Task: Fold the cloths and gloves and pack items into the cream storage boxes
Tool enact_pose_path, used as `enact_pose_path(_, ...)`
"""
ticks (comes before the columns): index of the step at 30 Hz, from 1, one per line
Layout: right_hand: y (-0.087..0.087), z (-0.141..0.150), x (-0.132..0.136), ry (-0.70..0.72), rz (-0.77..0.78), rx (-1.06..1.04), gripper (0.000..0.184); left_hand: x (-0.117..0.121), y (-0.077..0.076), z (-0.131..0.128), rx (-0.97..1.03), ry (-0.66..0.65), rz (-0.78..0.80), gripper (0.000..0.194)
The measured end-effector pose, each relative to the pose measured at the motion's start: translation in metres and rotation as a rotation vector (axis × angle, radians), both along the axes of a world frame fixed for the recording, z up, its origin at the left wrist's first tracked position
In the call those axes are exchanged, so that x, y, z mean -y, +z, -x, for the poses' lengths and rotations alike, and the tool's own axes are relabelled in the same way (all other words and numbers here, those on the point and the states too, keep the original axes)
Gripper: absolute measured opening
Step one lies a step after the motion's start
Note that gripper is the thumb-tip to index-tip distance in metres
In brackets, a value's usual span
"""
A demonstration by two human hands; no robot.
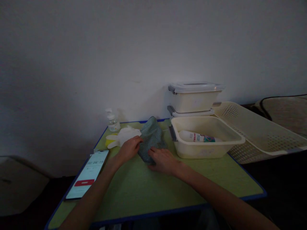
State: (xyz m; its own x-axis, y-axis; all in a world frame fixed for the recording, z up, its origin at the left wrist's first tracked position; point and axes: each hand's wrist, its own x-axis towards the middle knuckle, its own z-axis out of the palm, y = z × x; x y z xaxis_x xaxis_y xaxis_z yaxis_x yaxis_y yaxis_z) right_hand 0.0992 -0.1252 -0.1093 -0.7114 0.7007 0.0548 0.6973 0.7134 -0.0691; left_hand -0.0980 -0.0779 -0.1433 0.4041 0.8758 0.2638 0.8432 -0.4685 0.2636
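Note:
A grey-green patterned cloth (pixel 152 135) lies on the green table (pixel 148 188), reaching back toward the wall. My left hand (pixel 129 149) rests at the cloth's left edge with its fingers curled onto the fabric. My right hand (pixel 163 159) presses on the cloth's near end, fingers bent and pinching it. Both forearms come in from the bottom of the head view.
A phone (pixel 88 174) with a lit timer screen lies at the table's left edge. White and yellow gloves (pixel 121 136) and a pump bottle (pixel 112 122) sit behind my left hand. An open tub (pixel 206 139) holding a tube, stacked lidded boxes (pixel 194 97) and a perforated basket (pixel 256 132) stand right.

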Motion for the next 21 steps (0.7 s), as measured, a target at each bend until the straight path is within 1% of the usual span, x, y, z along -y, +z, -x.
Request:
enact_pose_path(2,-0.009,0.004,-0.002,-0.012,0.01,-0.001,0.03,0.001,-0.006,0.002,0.007,0.023,-0.004,0.037)
enact_pose_path(7,-0.031,0.008,-0.011,-0.058,0.034,-0.04,0.021,0.007,-0.012,0.009,-0.045,0.091,0.015,0.04)
enact_pose_path(10,-0.044,0.008,-0.019,-0.093,0.049,-0.093,0.017,0.014,-0.011,0.011,-0.087,0.088,0.01,0.042)
enact_pose_path(12,-0.05,0.009,-0.022,-0.115,0.059,-0.136,0.014,0.019,-0.011,0.01,-0.114,0.059,0.003,0.042)
enact_pose_path(15,-0.054,0.007,-0.025,-0.146,0.073,-0.206,0.013,0.022,-0.012,0.007,-0.141,0.002,0.004,0.043)
enact_pose_path(17,-0.054,0.005,-0.025,-0.177,0.078,-0.254,0.015,0.021,-0.015,0.005,-0.139,-0.001,0.01,0.043)
enact_pose_path(19,-0.054,0.002,-0.025,-0.209,0.076,-0.297,0.017,0.017,-0.019,0.006,-0.11,0.041,0.016,0.041)
enact_pose_path(21,-0.052,0.0,-0.025,-0.229,0.067,-0.328,0.019,0.013,-0.024,0.008,-0.04,0.109,0.01,0.038)
